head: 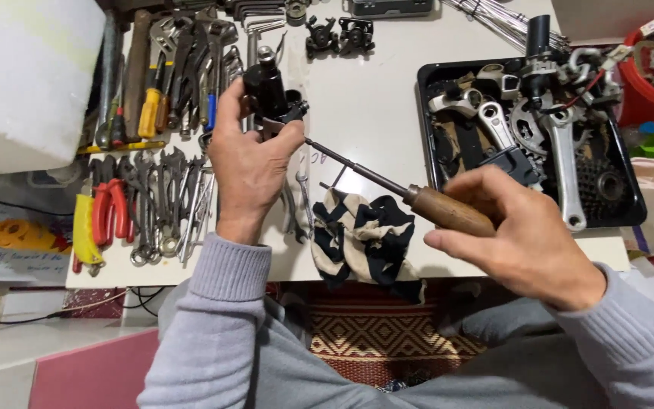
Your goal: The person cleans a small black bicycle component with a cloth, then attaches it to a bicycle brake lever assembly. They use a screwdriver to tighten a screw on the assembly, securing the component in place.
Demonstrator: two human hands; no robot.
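Screwdriver (399,189) with its wooden handle sits clasped in our right hand (527,235), tip at the small black metal part (270,95) that our left hand (247,163) grips above the white bench (380,113). Both look rigid; the part seems dense, best held round its body.

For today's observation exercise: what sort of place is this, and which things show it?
Probably a bicycle repair bench: rows of wrenches, a tray of cranks, and a screwdriver in the right hand.
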